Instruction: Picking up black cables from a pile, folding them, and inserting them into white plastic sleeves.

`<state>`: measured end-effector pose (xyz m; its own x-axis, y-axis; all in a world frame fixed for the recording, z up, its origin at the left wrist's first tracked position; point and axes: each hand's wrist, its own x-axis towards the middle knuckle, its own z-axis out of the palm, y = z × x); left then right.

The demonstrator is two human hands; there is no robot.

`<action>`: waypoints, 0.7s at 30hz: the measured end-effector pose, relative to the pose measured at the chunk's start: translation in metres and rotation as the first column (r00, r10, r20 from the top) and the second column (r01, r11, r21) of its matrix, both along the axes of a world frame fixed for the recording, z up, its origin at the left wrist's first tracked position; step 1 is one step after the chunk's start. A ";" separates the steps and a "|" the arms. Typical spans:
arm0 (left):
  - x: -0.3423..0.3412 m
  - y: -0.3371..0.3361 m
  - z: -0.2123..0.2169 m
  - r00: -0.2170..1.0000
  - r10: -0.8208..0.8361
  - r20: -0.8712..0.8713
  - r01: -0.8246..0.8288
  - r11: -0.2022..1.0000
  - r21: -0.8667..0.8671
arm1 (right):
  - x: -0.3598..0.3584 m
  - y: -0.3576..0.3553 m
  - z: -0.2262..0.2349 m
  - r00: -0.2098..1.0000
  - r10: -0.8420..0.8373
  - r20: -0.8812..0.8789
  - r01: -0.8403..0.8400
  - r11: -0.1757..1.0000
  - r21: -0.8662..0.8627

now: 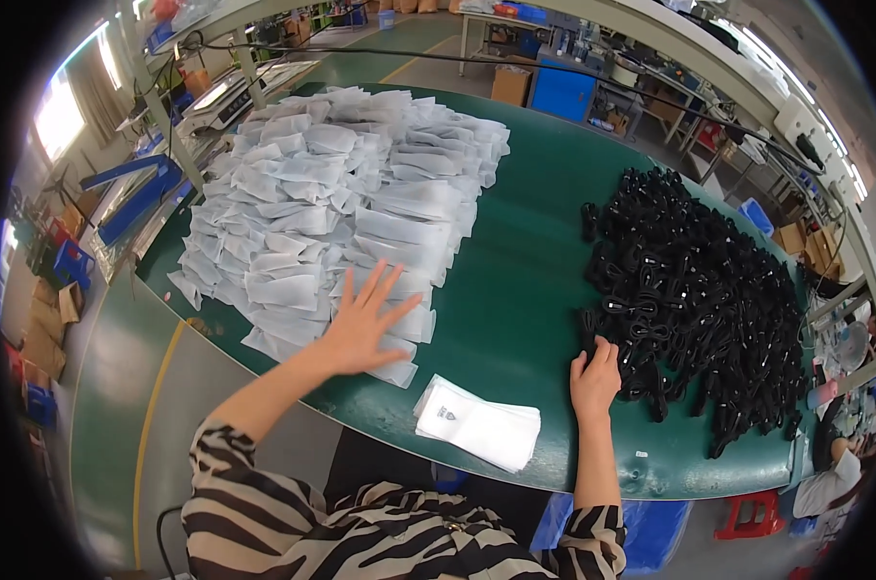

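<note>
Holding your left hand (360,333) open over the white packets (312,193), you have your right hand (595,382) curled at the left edge of the black cables (694,290); whether it grips one, I cannot tell. White bags (486,425) lie stacked between, on the green table (525,251).

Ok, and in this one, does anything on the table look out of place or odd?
Only a small white scrap, lying alone on the green table near its front edge. It sits apart from the black cables and the stack of white pouches; it's too small to identify. I see no spill.
</note>
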<state>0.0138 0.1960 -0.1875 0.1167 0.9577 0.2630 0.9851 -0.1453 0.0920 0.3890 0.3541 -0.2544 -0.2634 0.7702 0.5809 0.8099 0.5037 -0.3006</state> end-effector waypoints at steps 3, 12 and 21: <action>-0.012 -0.020 -0.025 0.999 0.025 0.023 -0.024 0.998 -0.056 | -0.006 -0.003 0.002 1.000 0.010 -0.005 -0.010 1.000 -0.004; -0.024 0.022 -0.035 0.998 0.027 -0.057 -0.025 0.999 0.035 | -0.002 -0.004 -0.003 0.999 0.005 0.052 -0.004 1.000 -0.013; -0.036 0.061 -0.039 0.996 0.004 -0.086 0.008 0.991 0.136 | -0.003 0.001 -0.004 0.999 0.006 0.036 -0.005 1.000 -0.031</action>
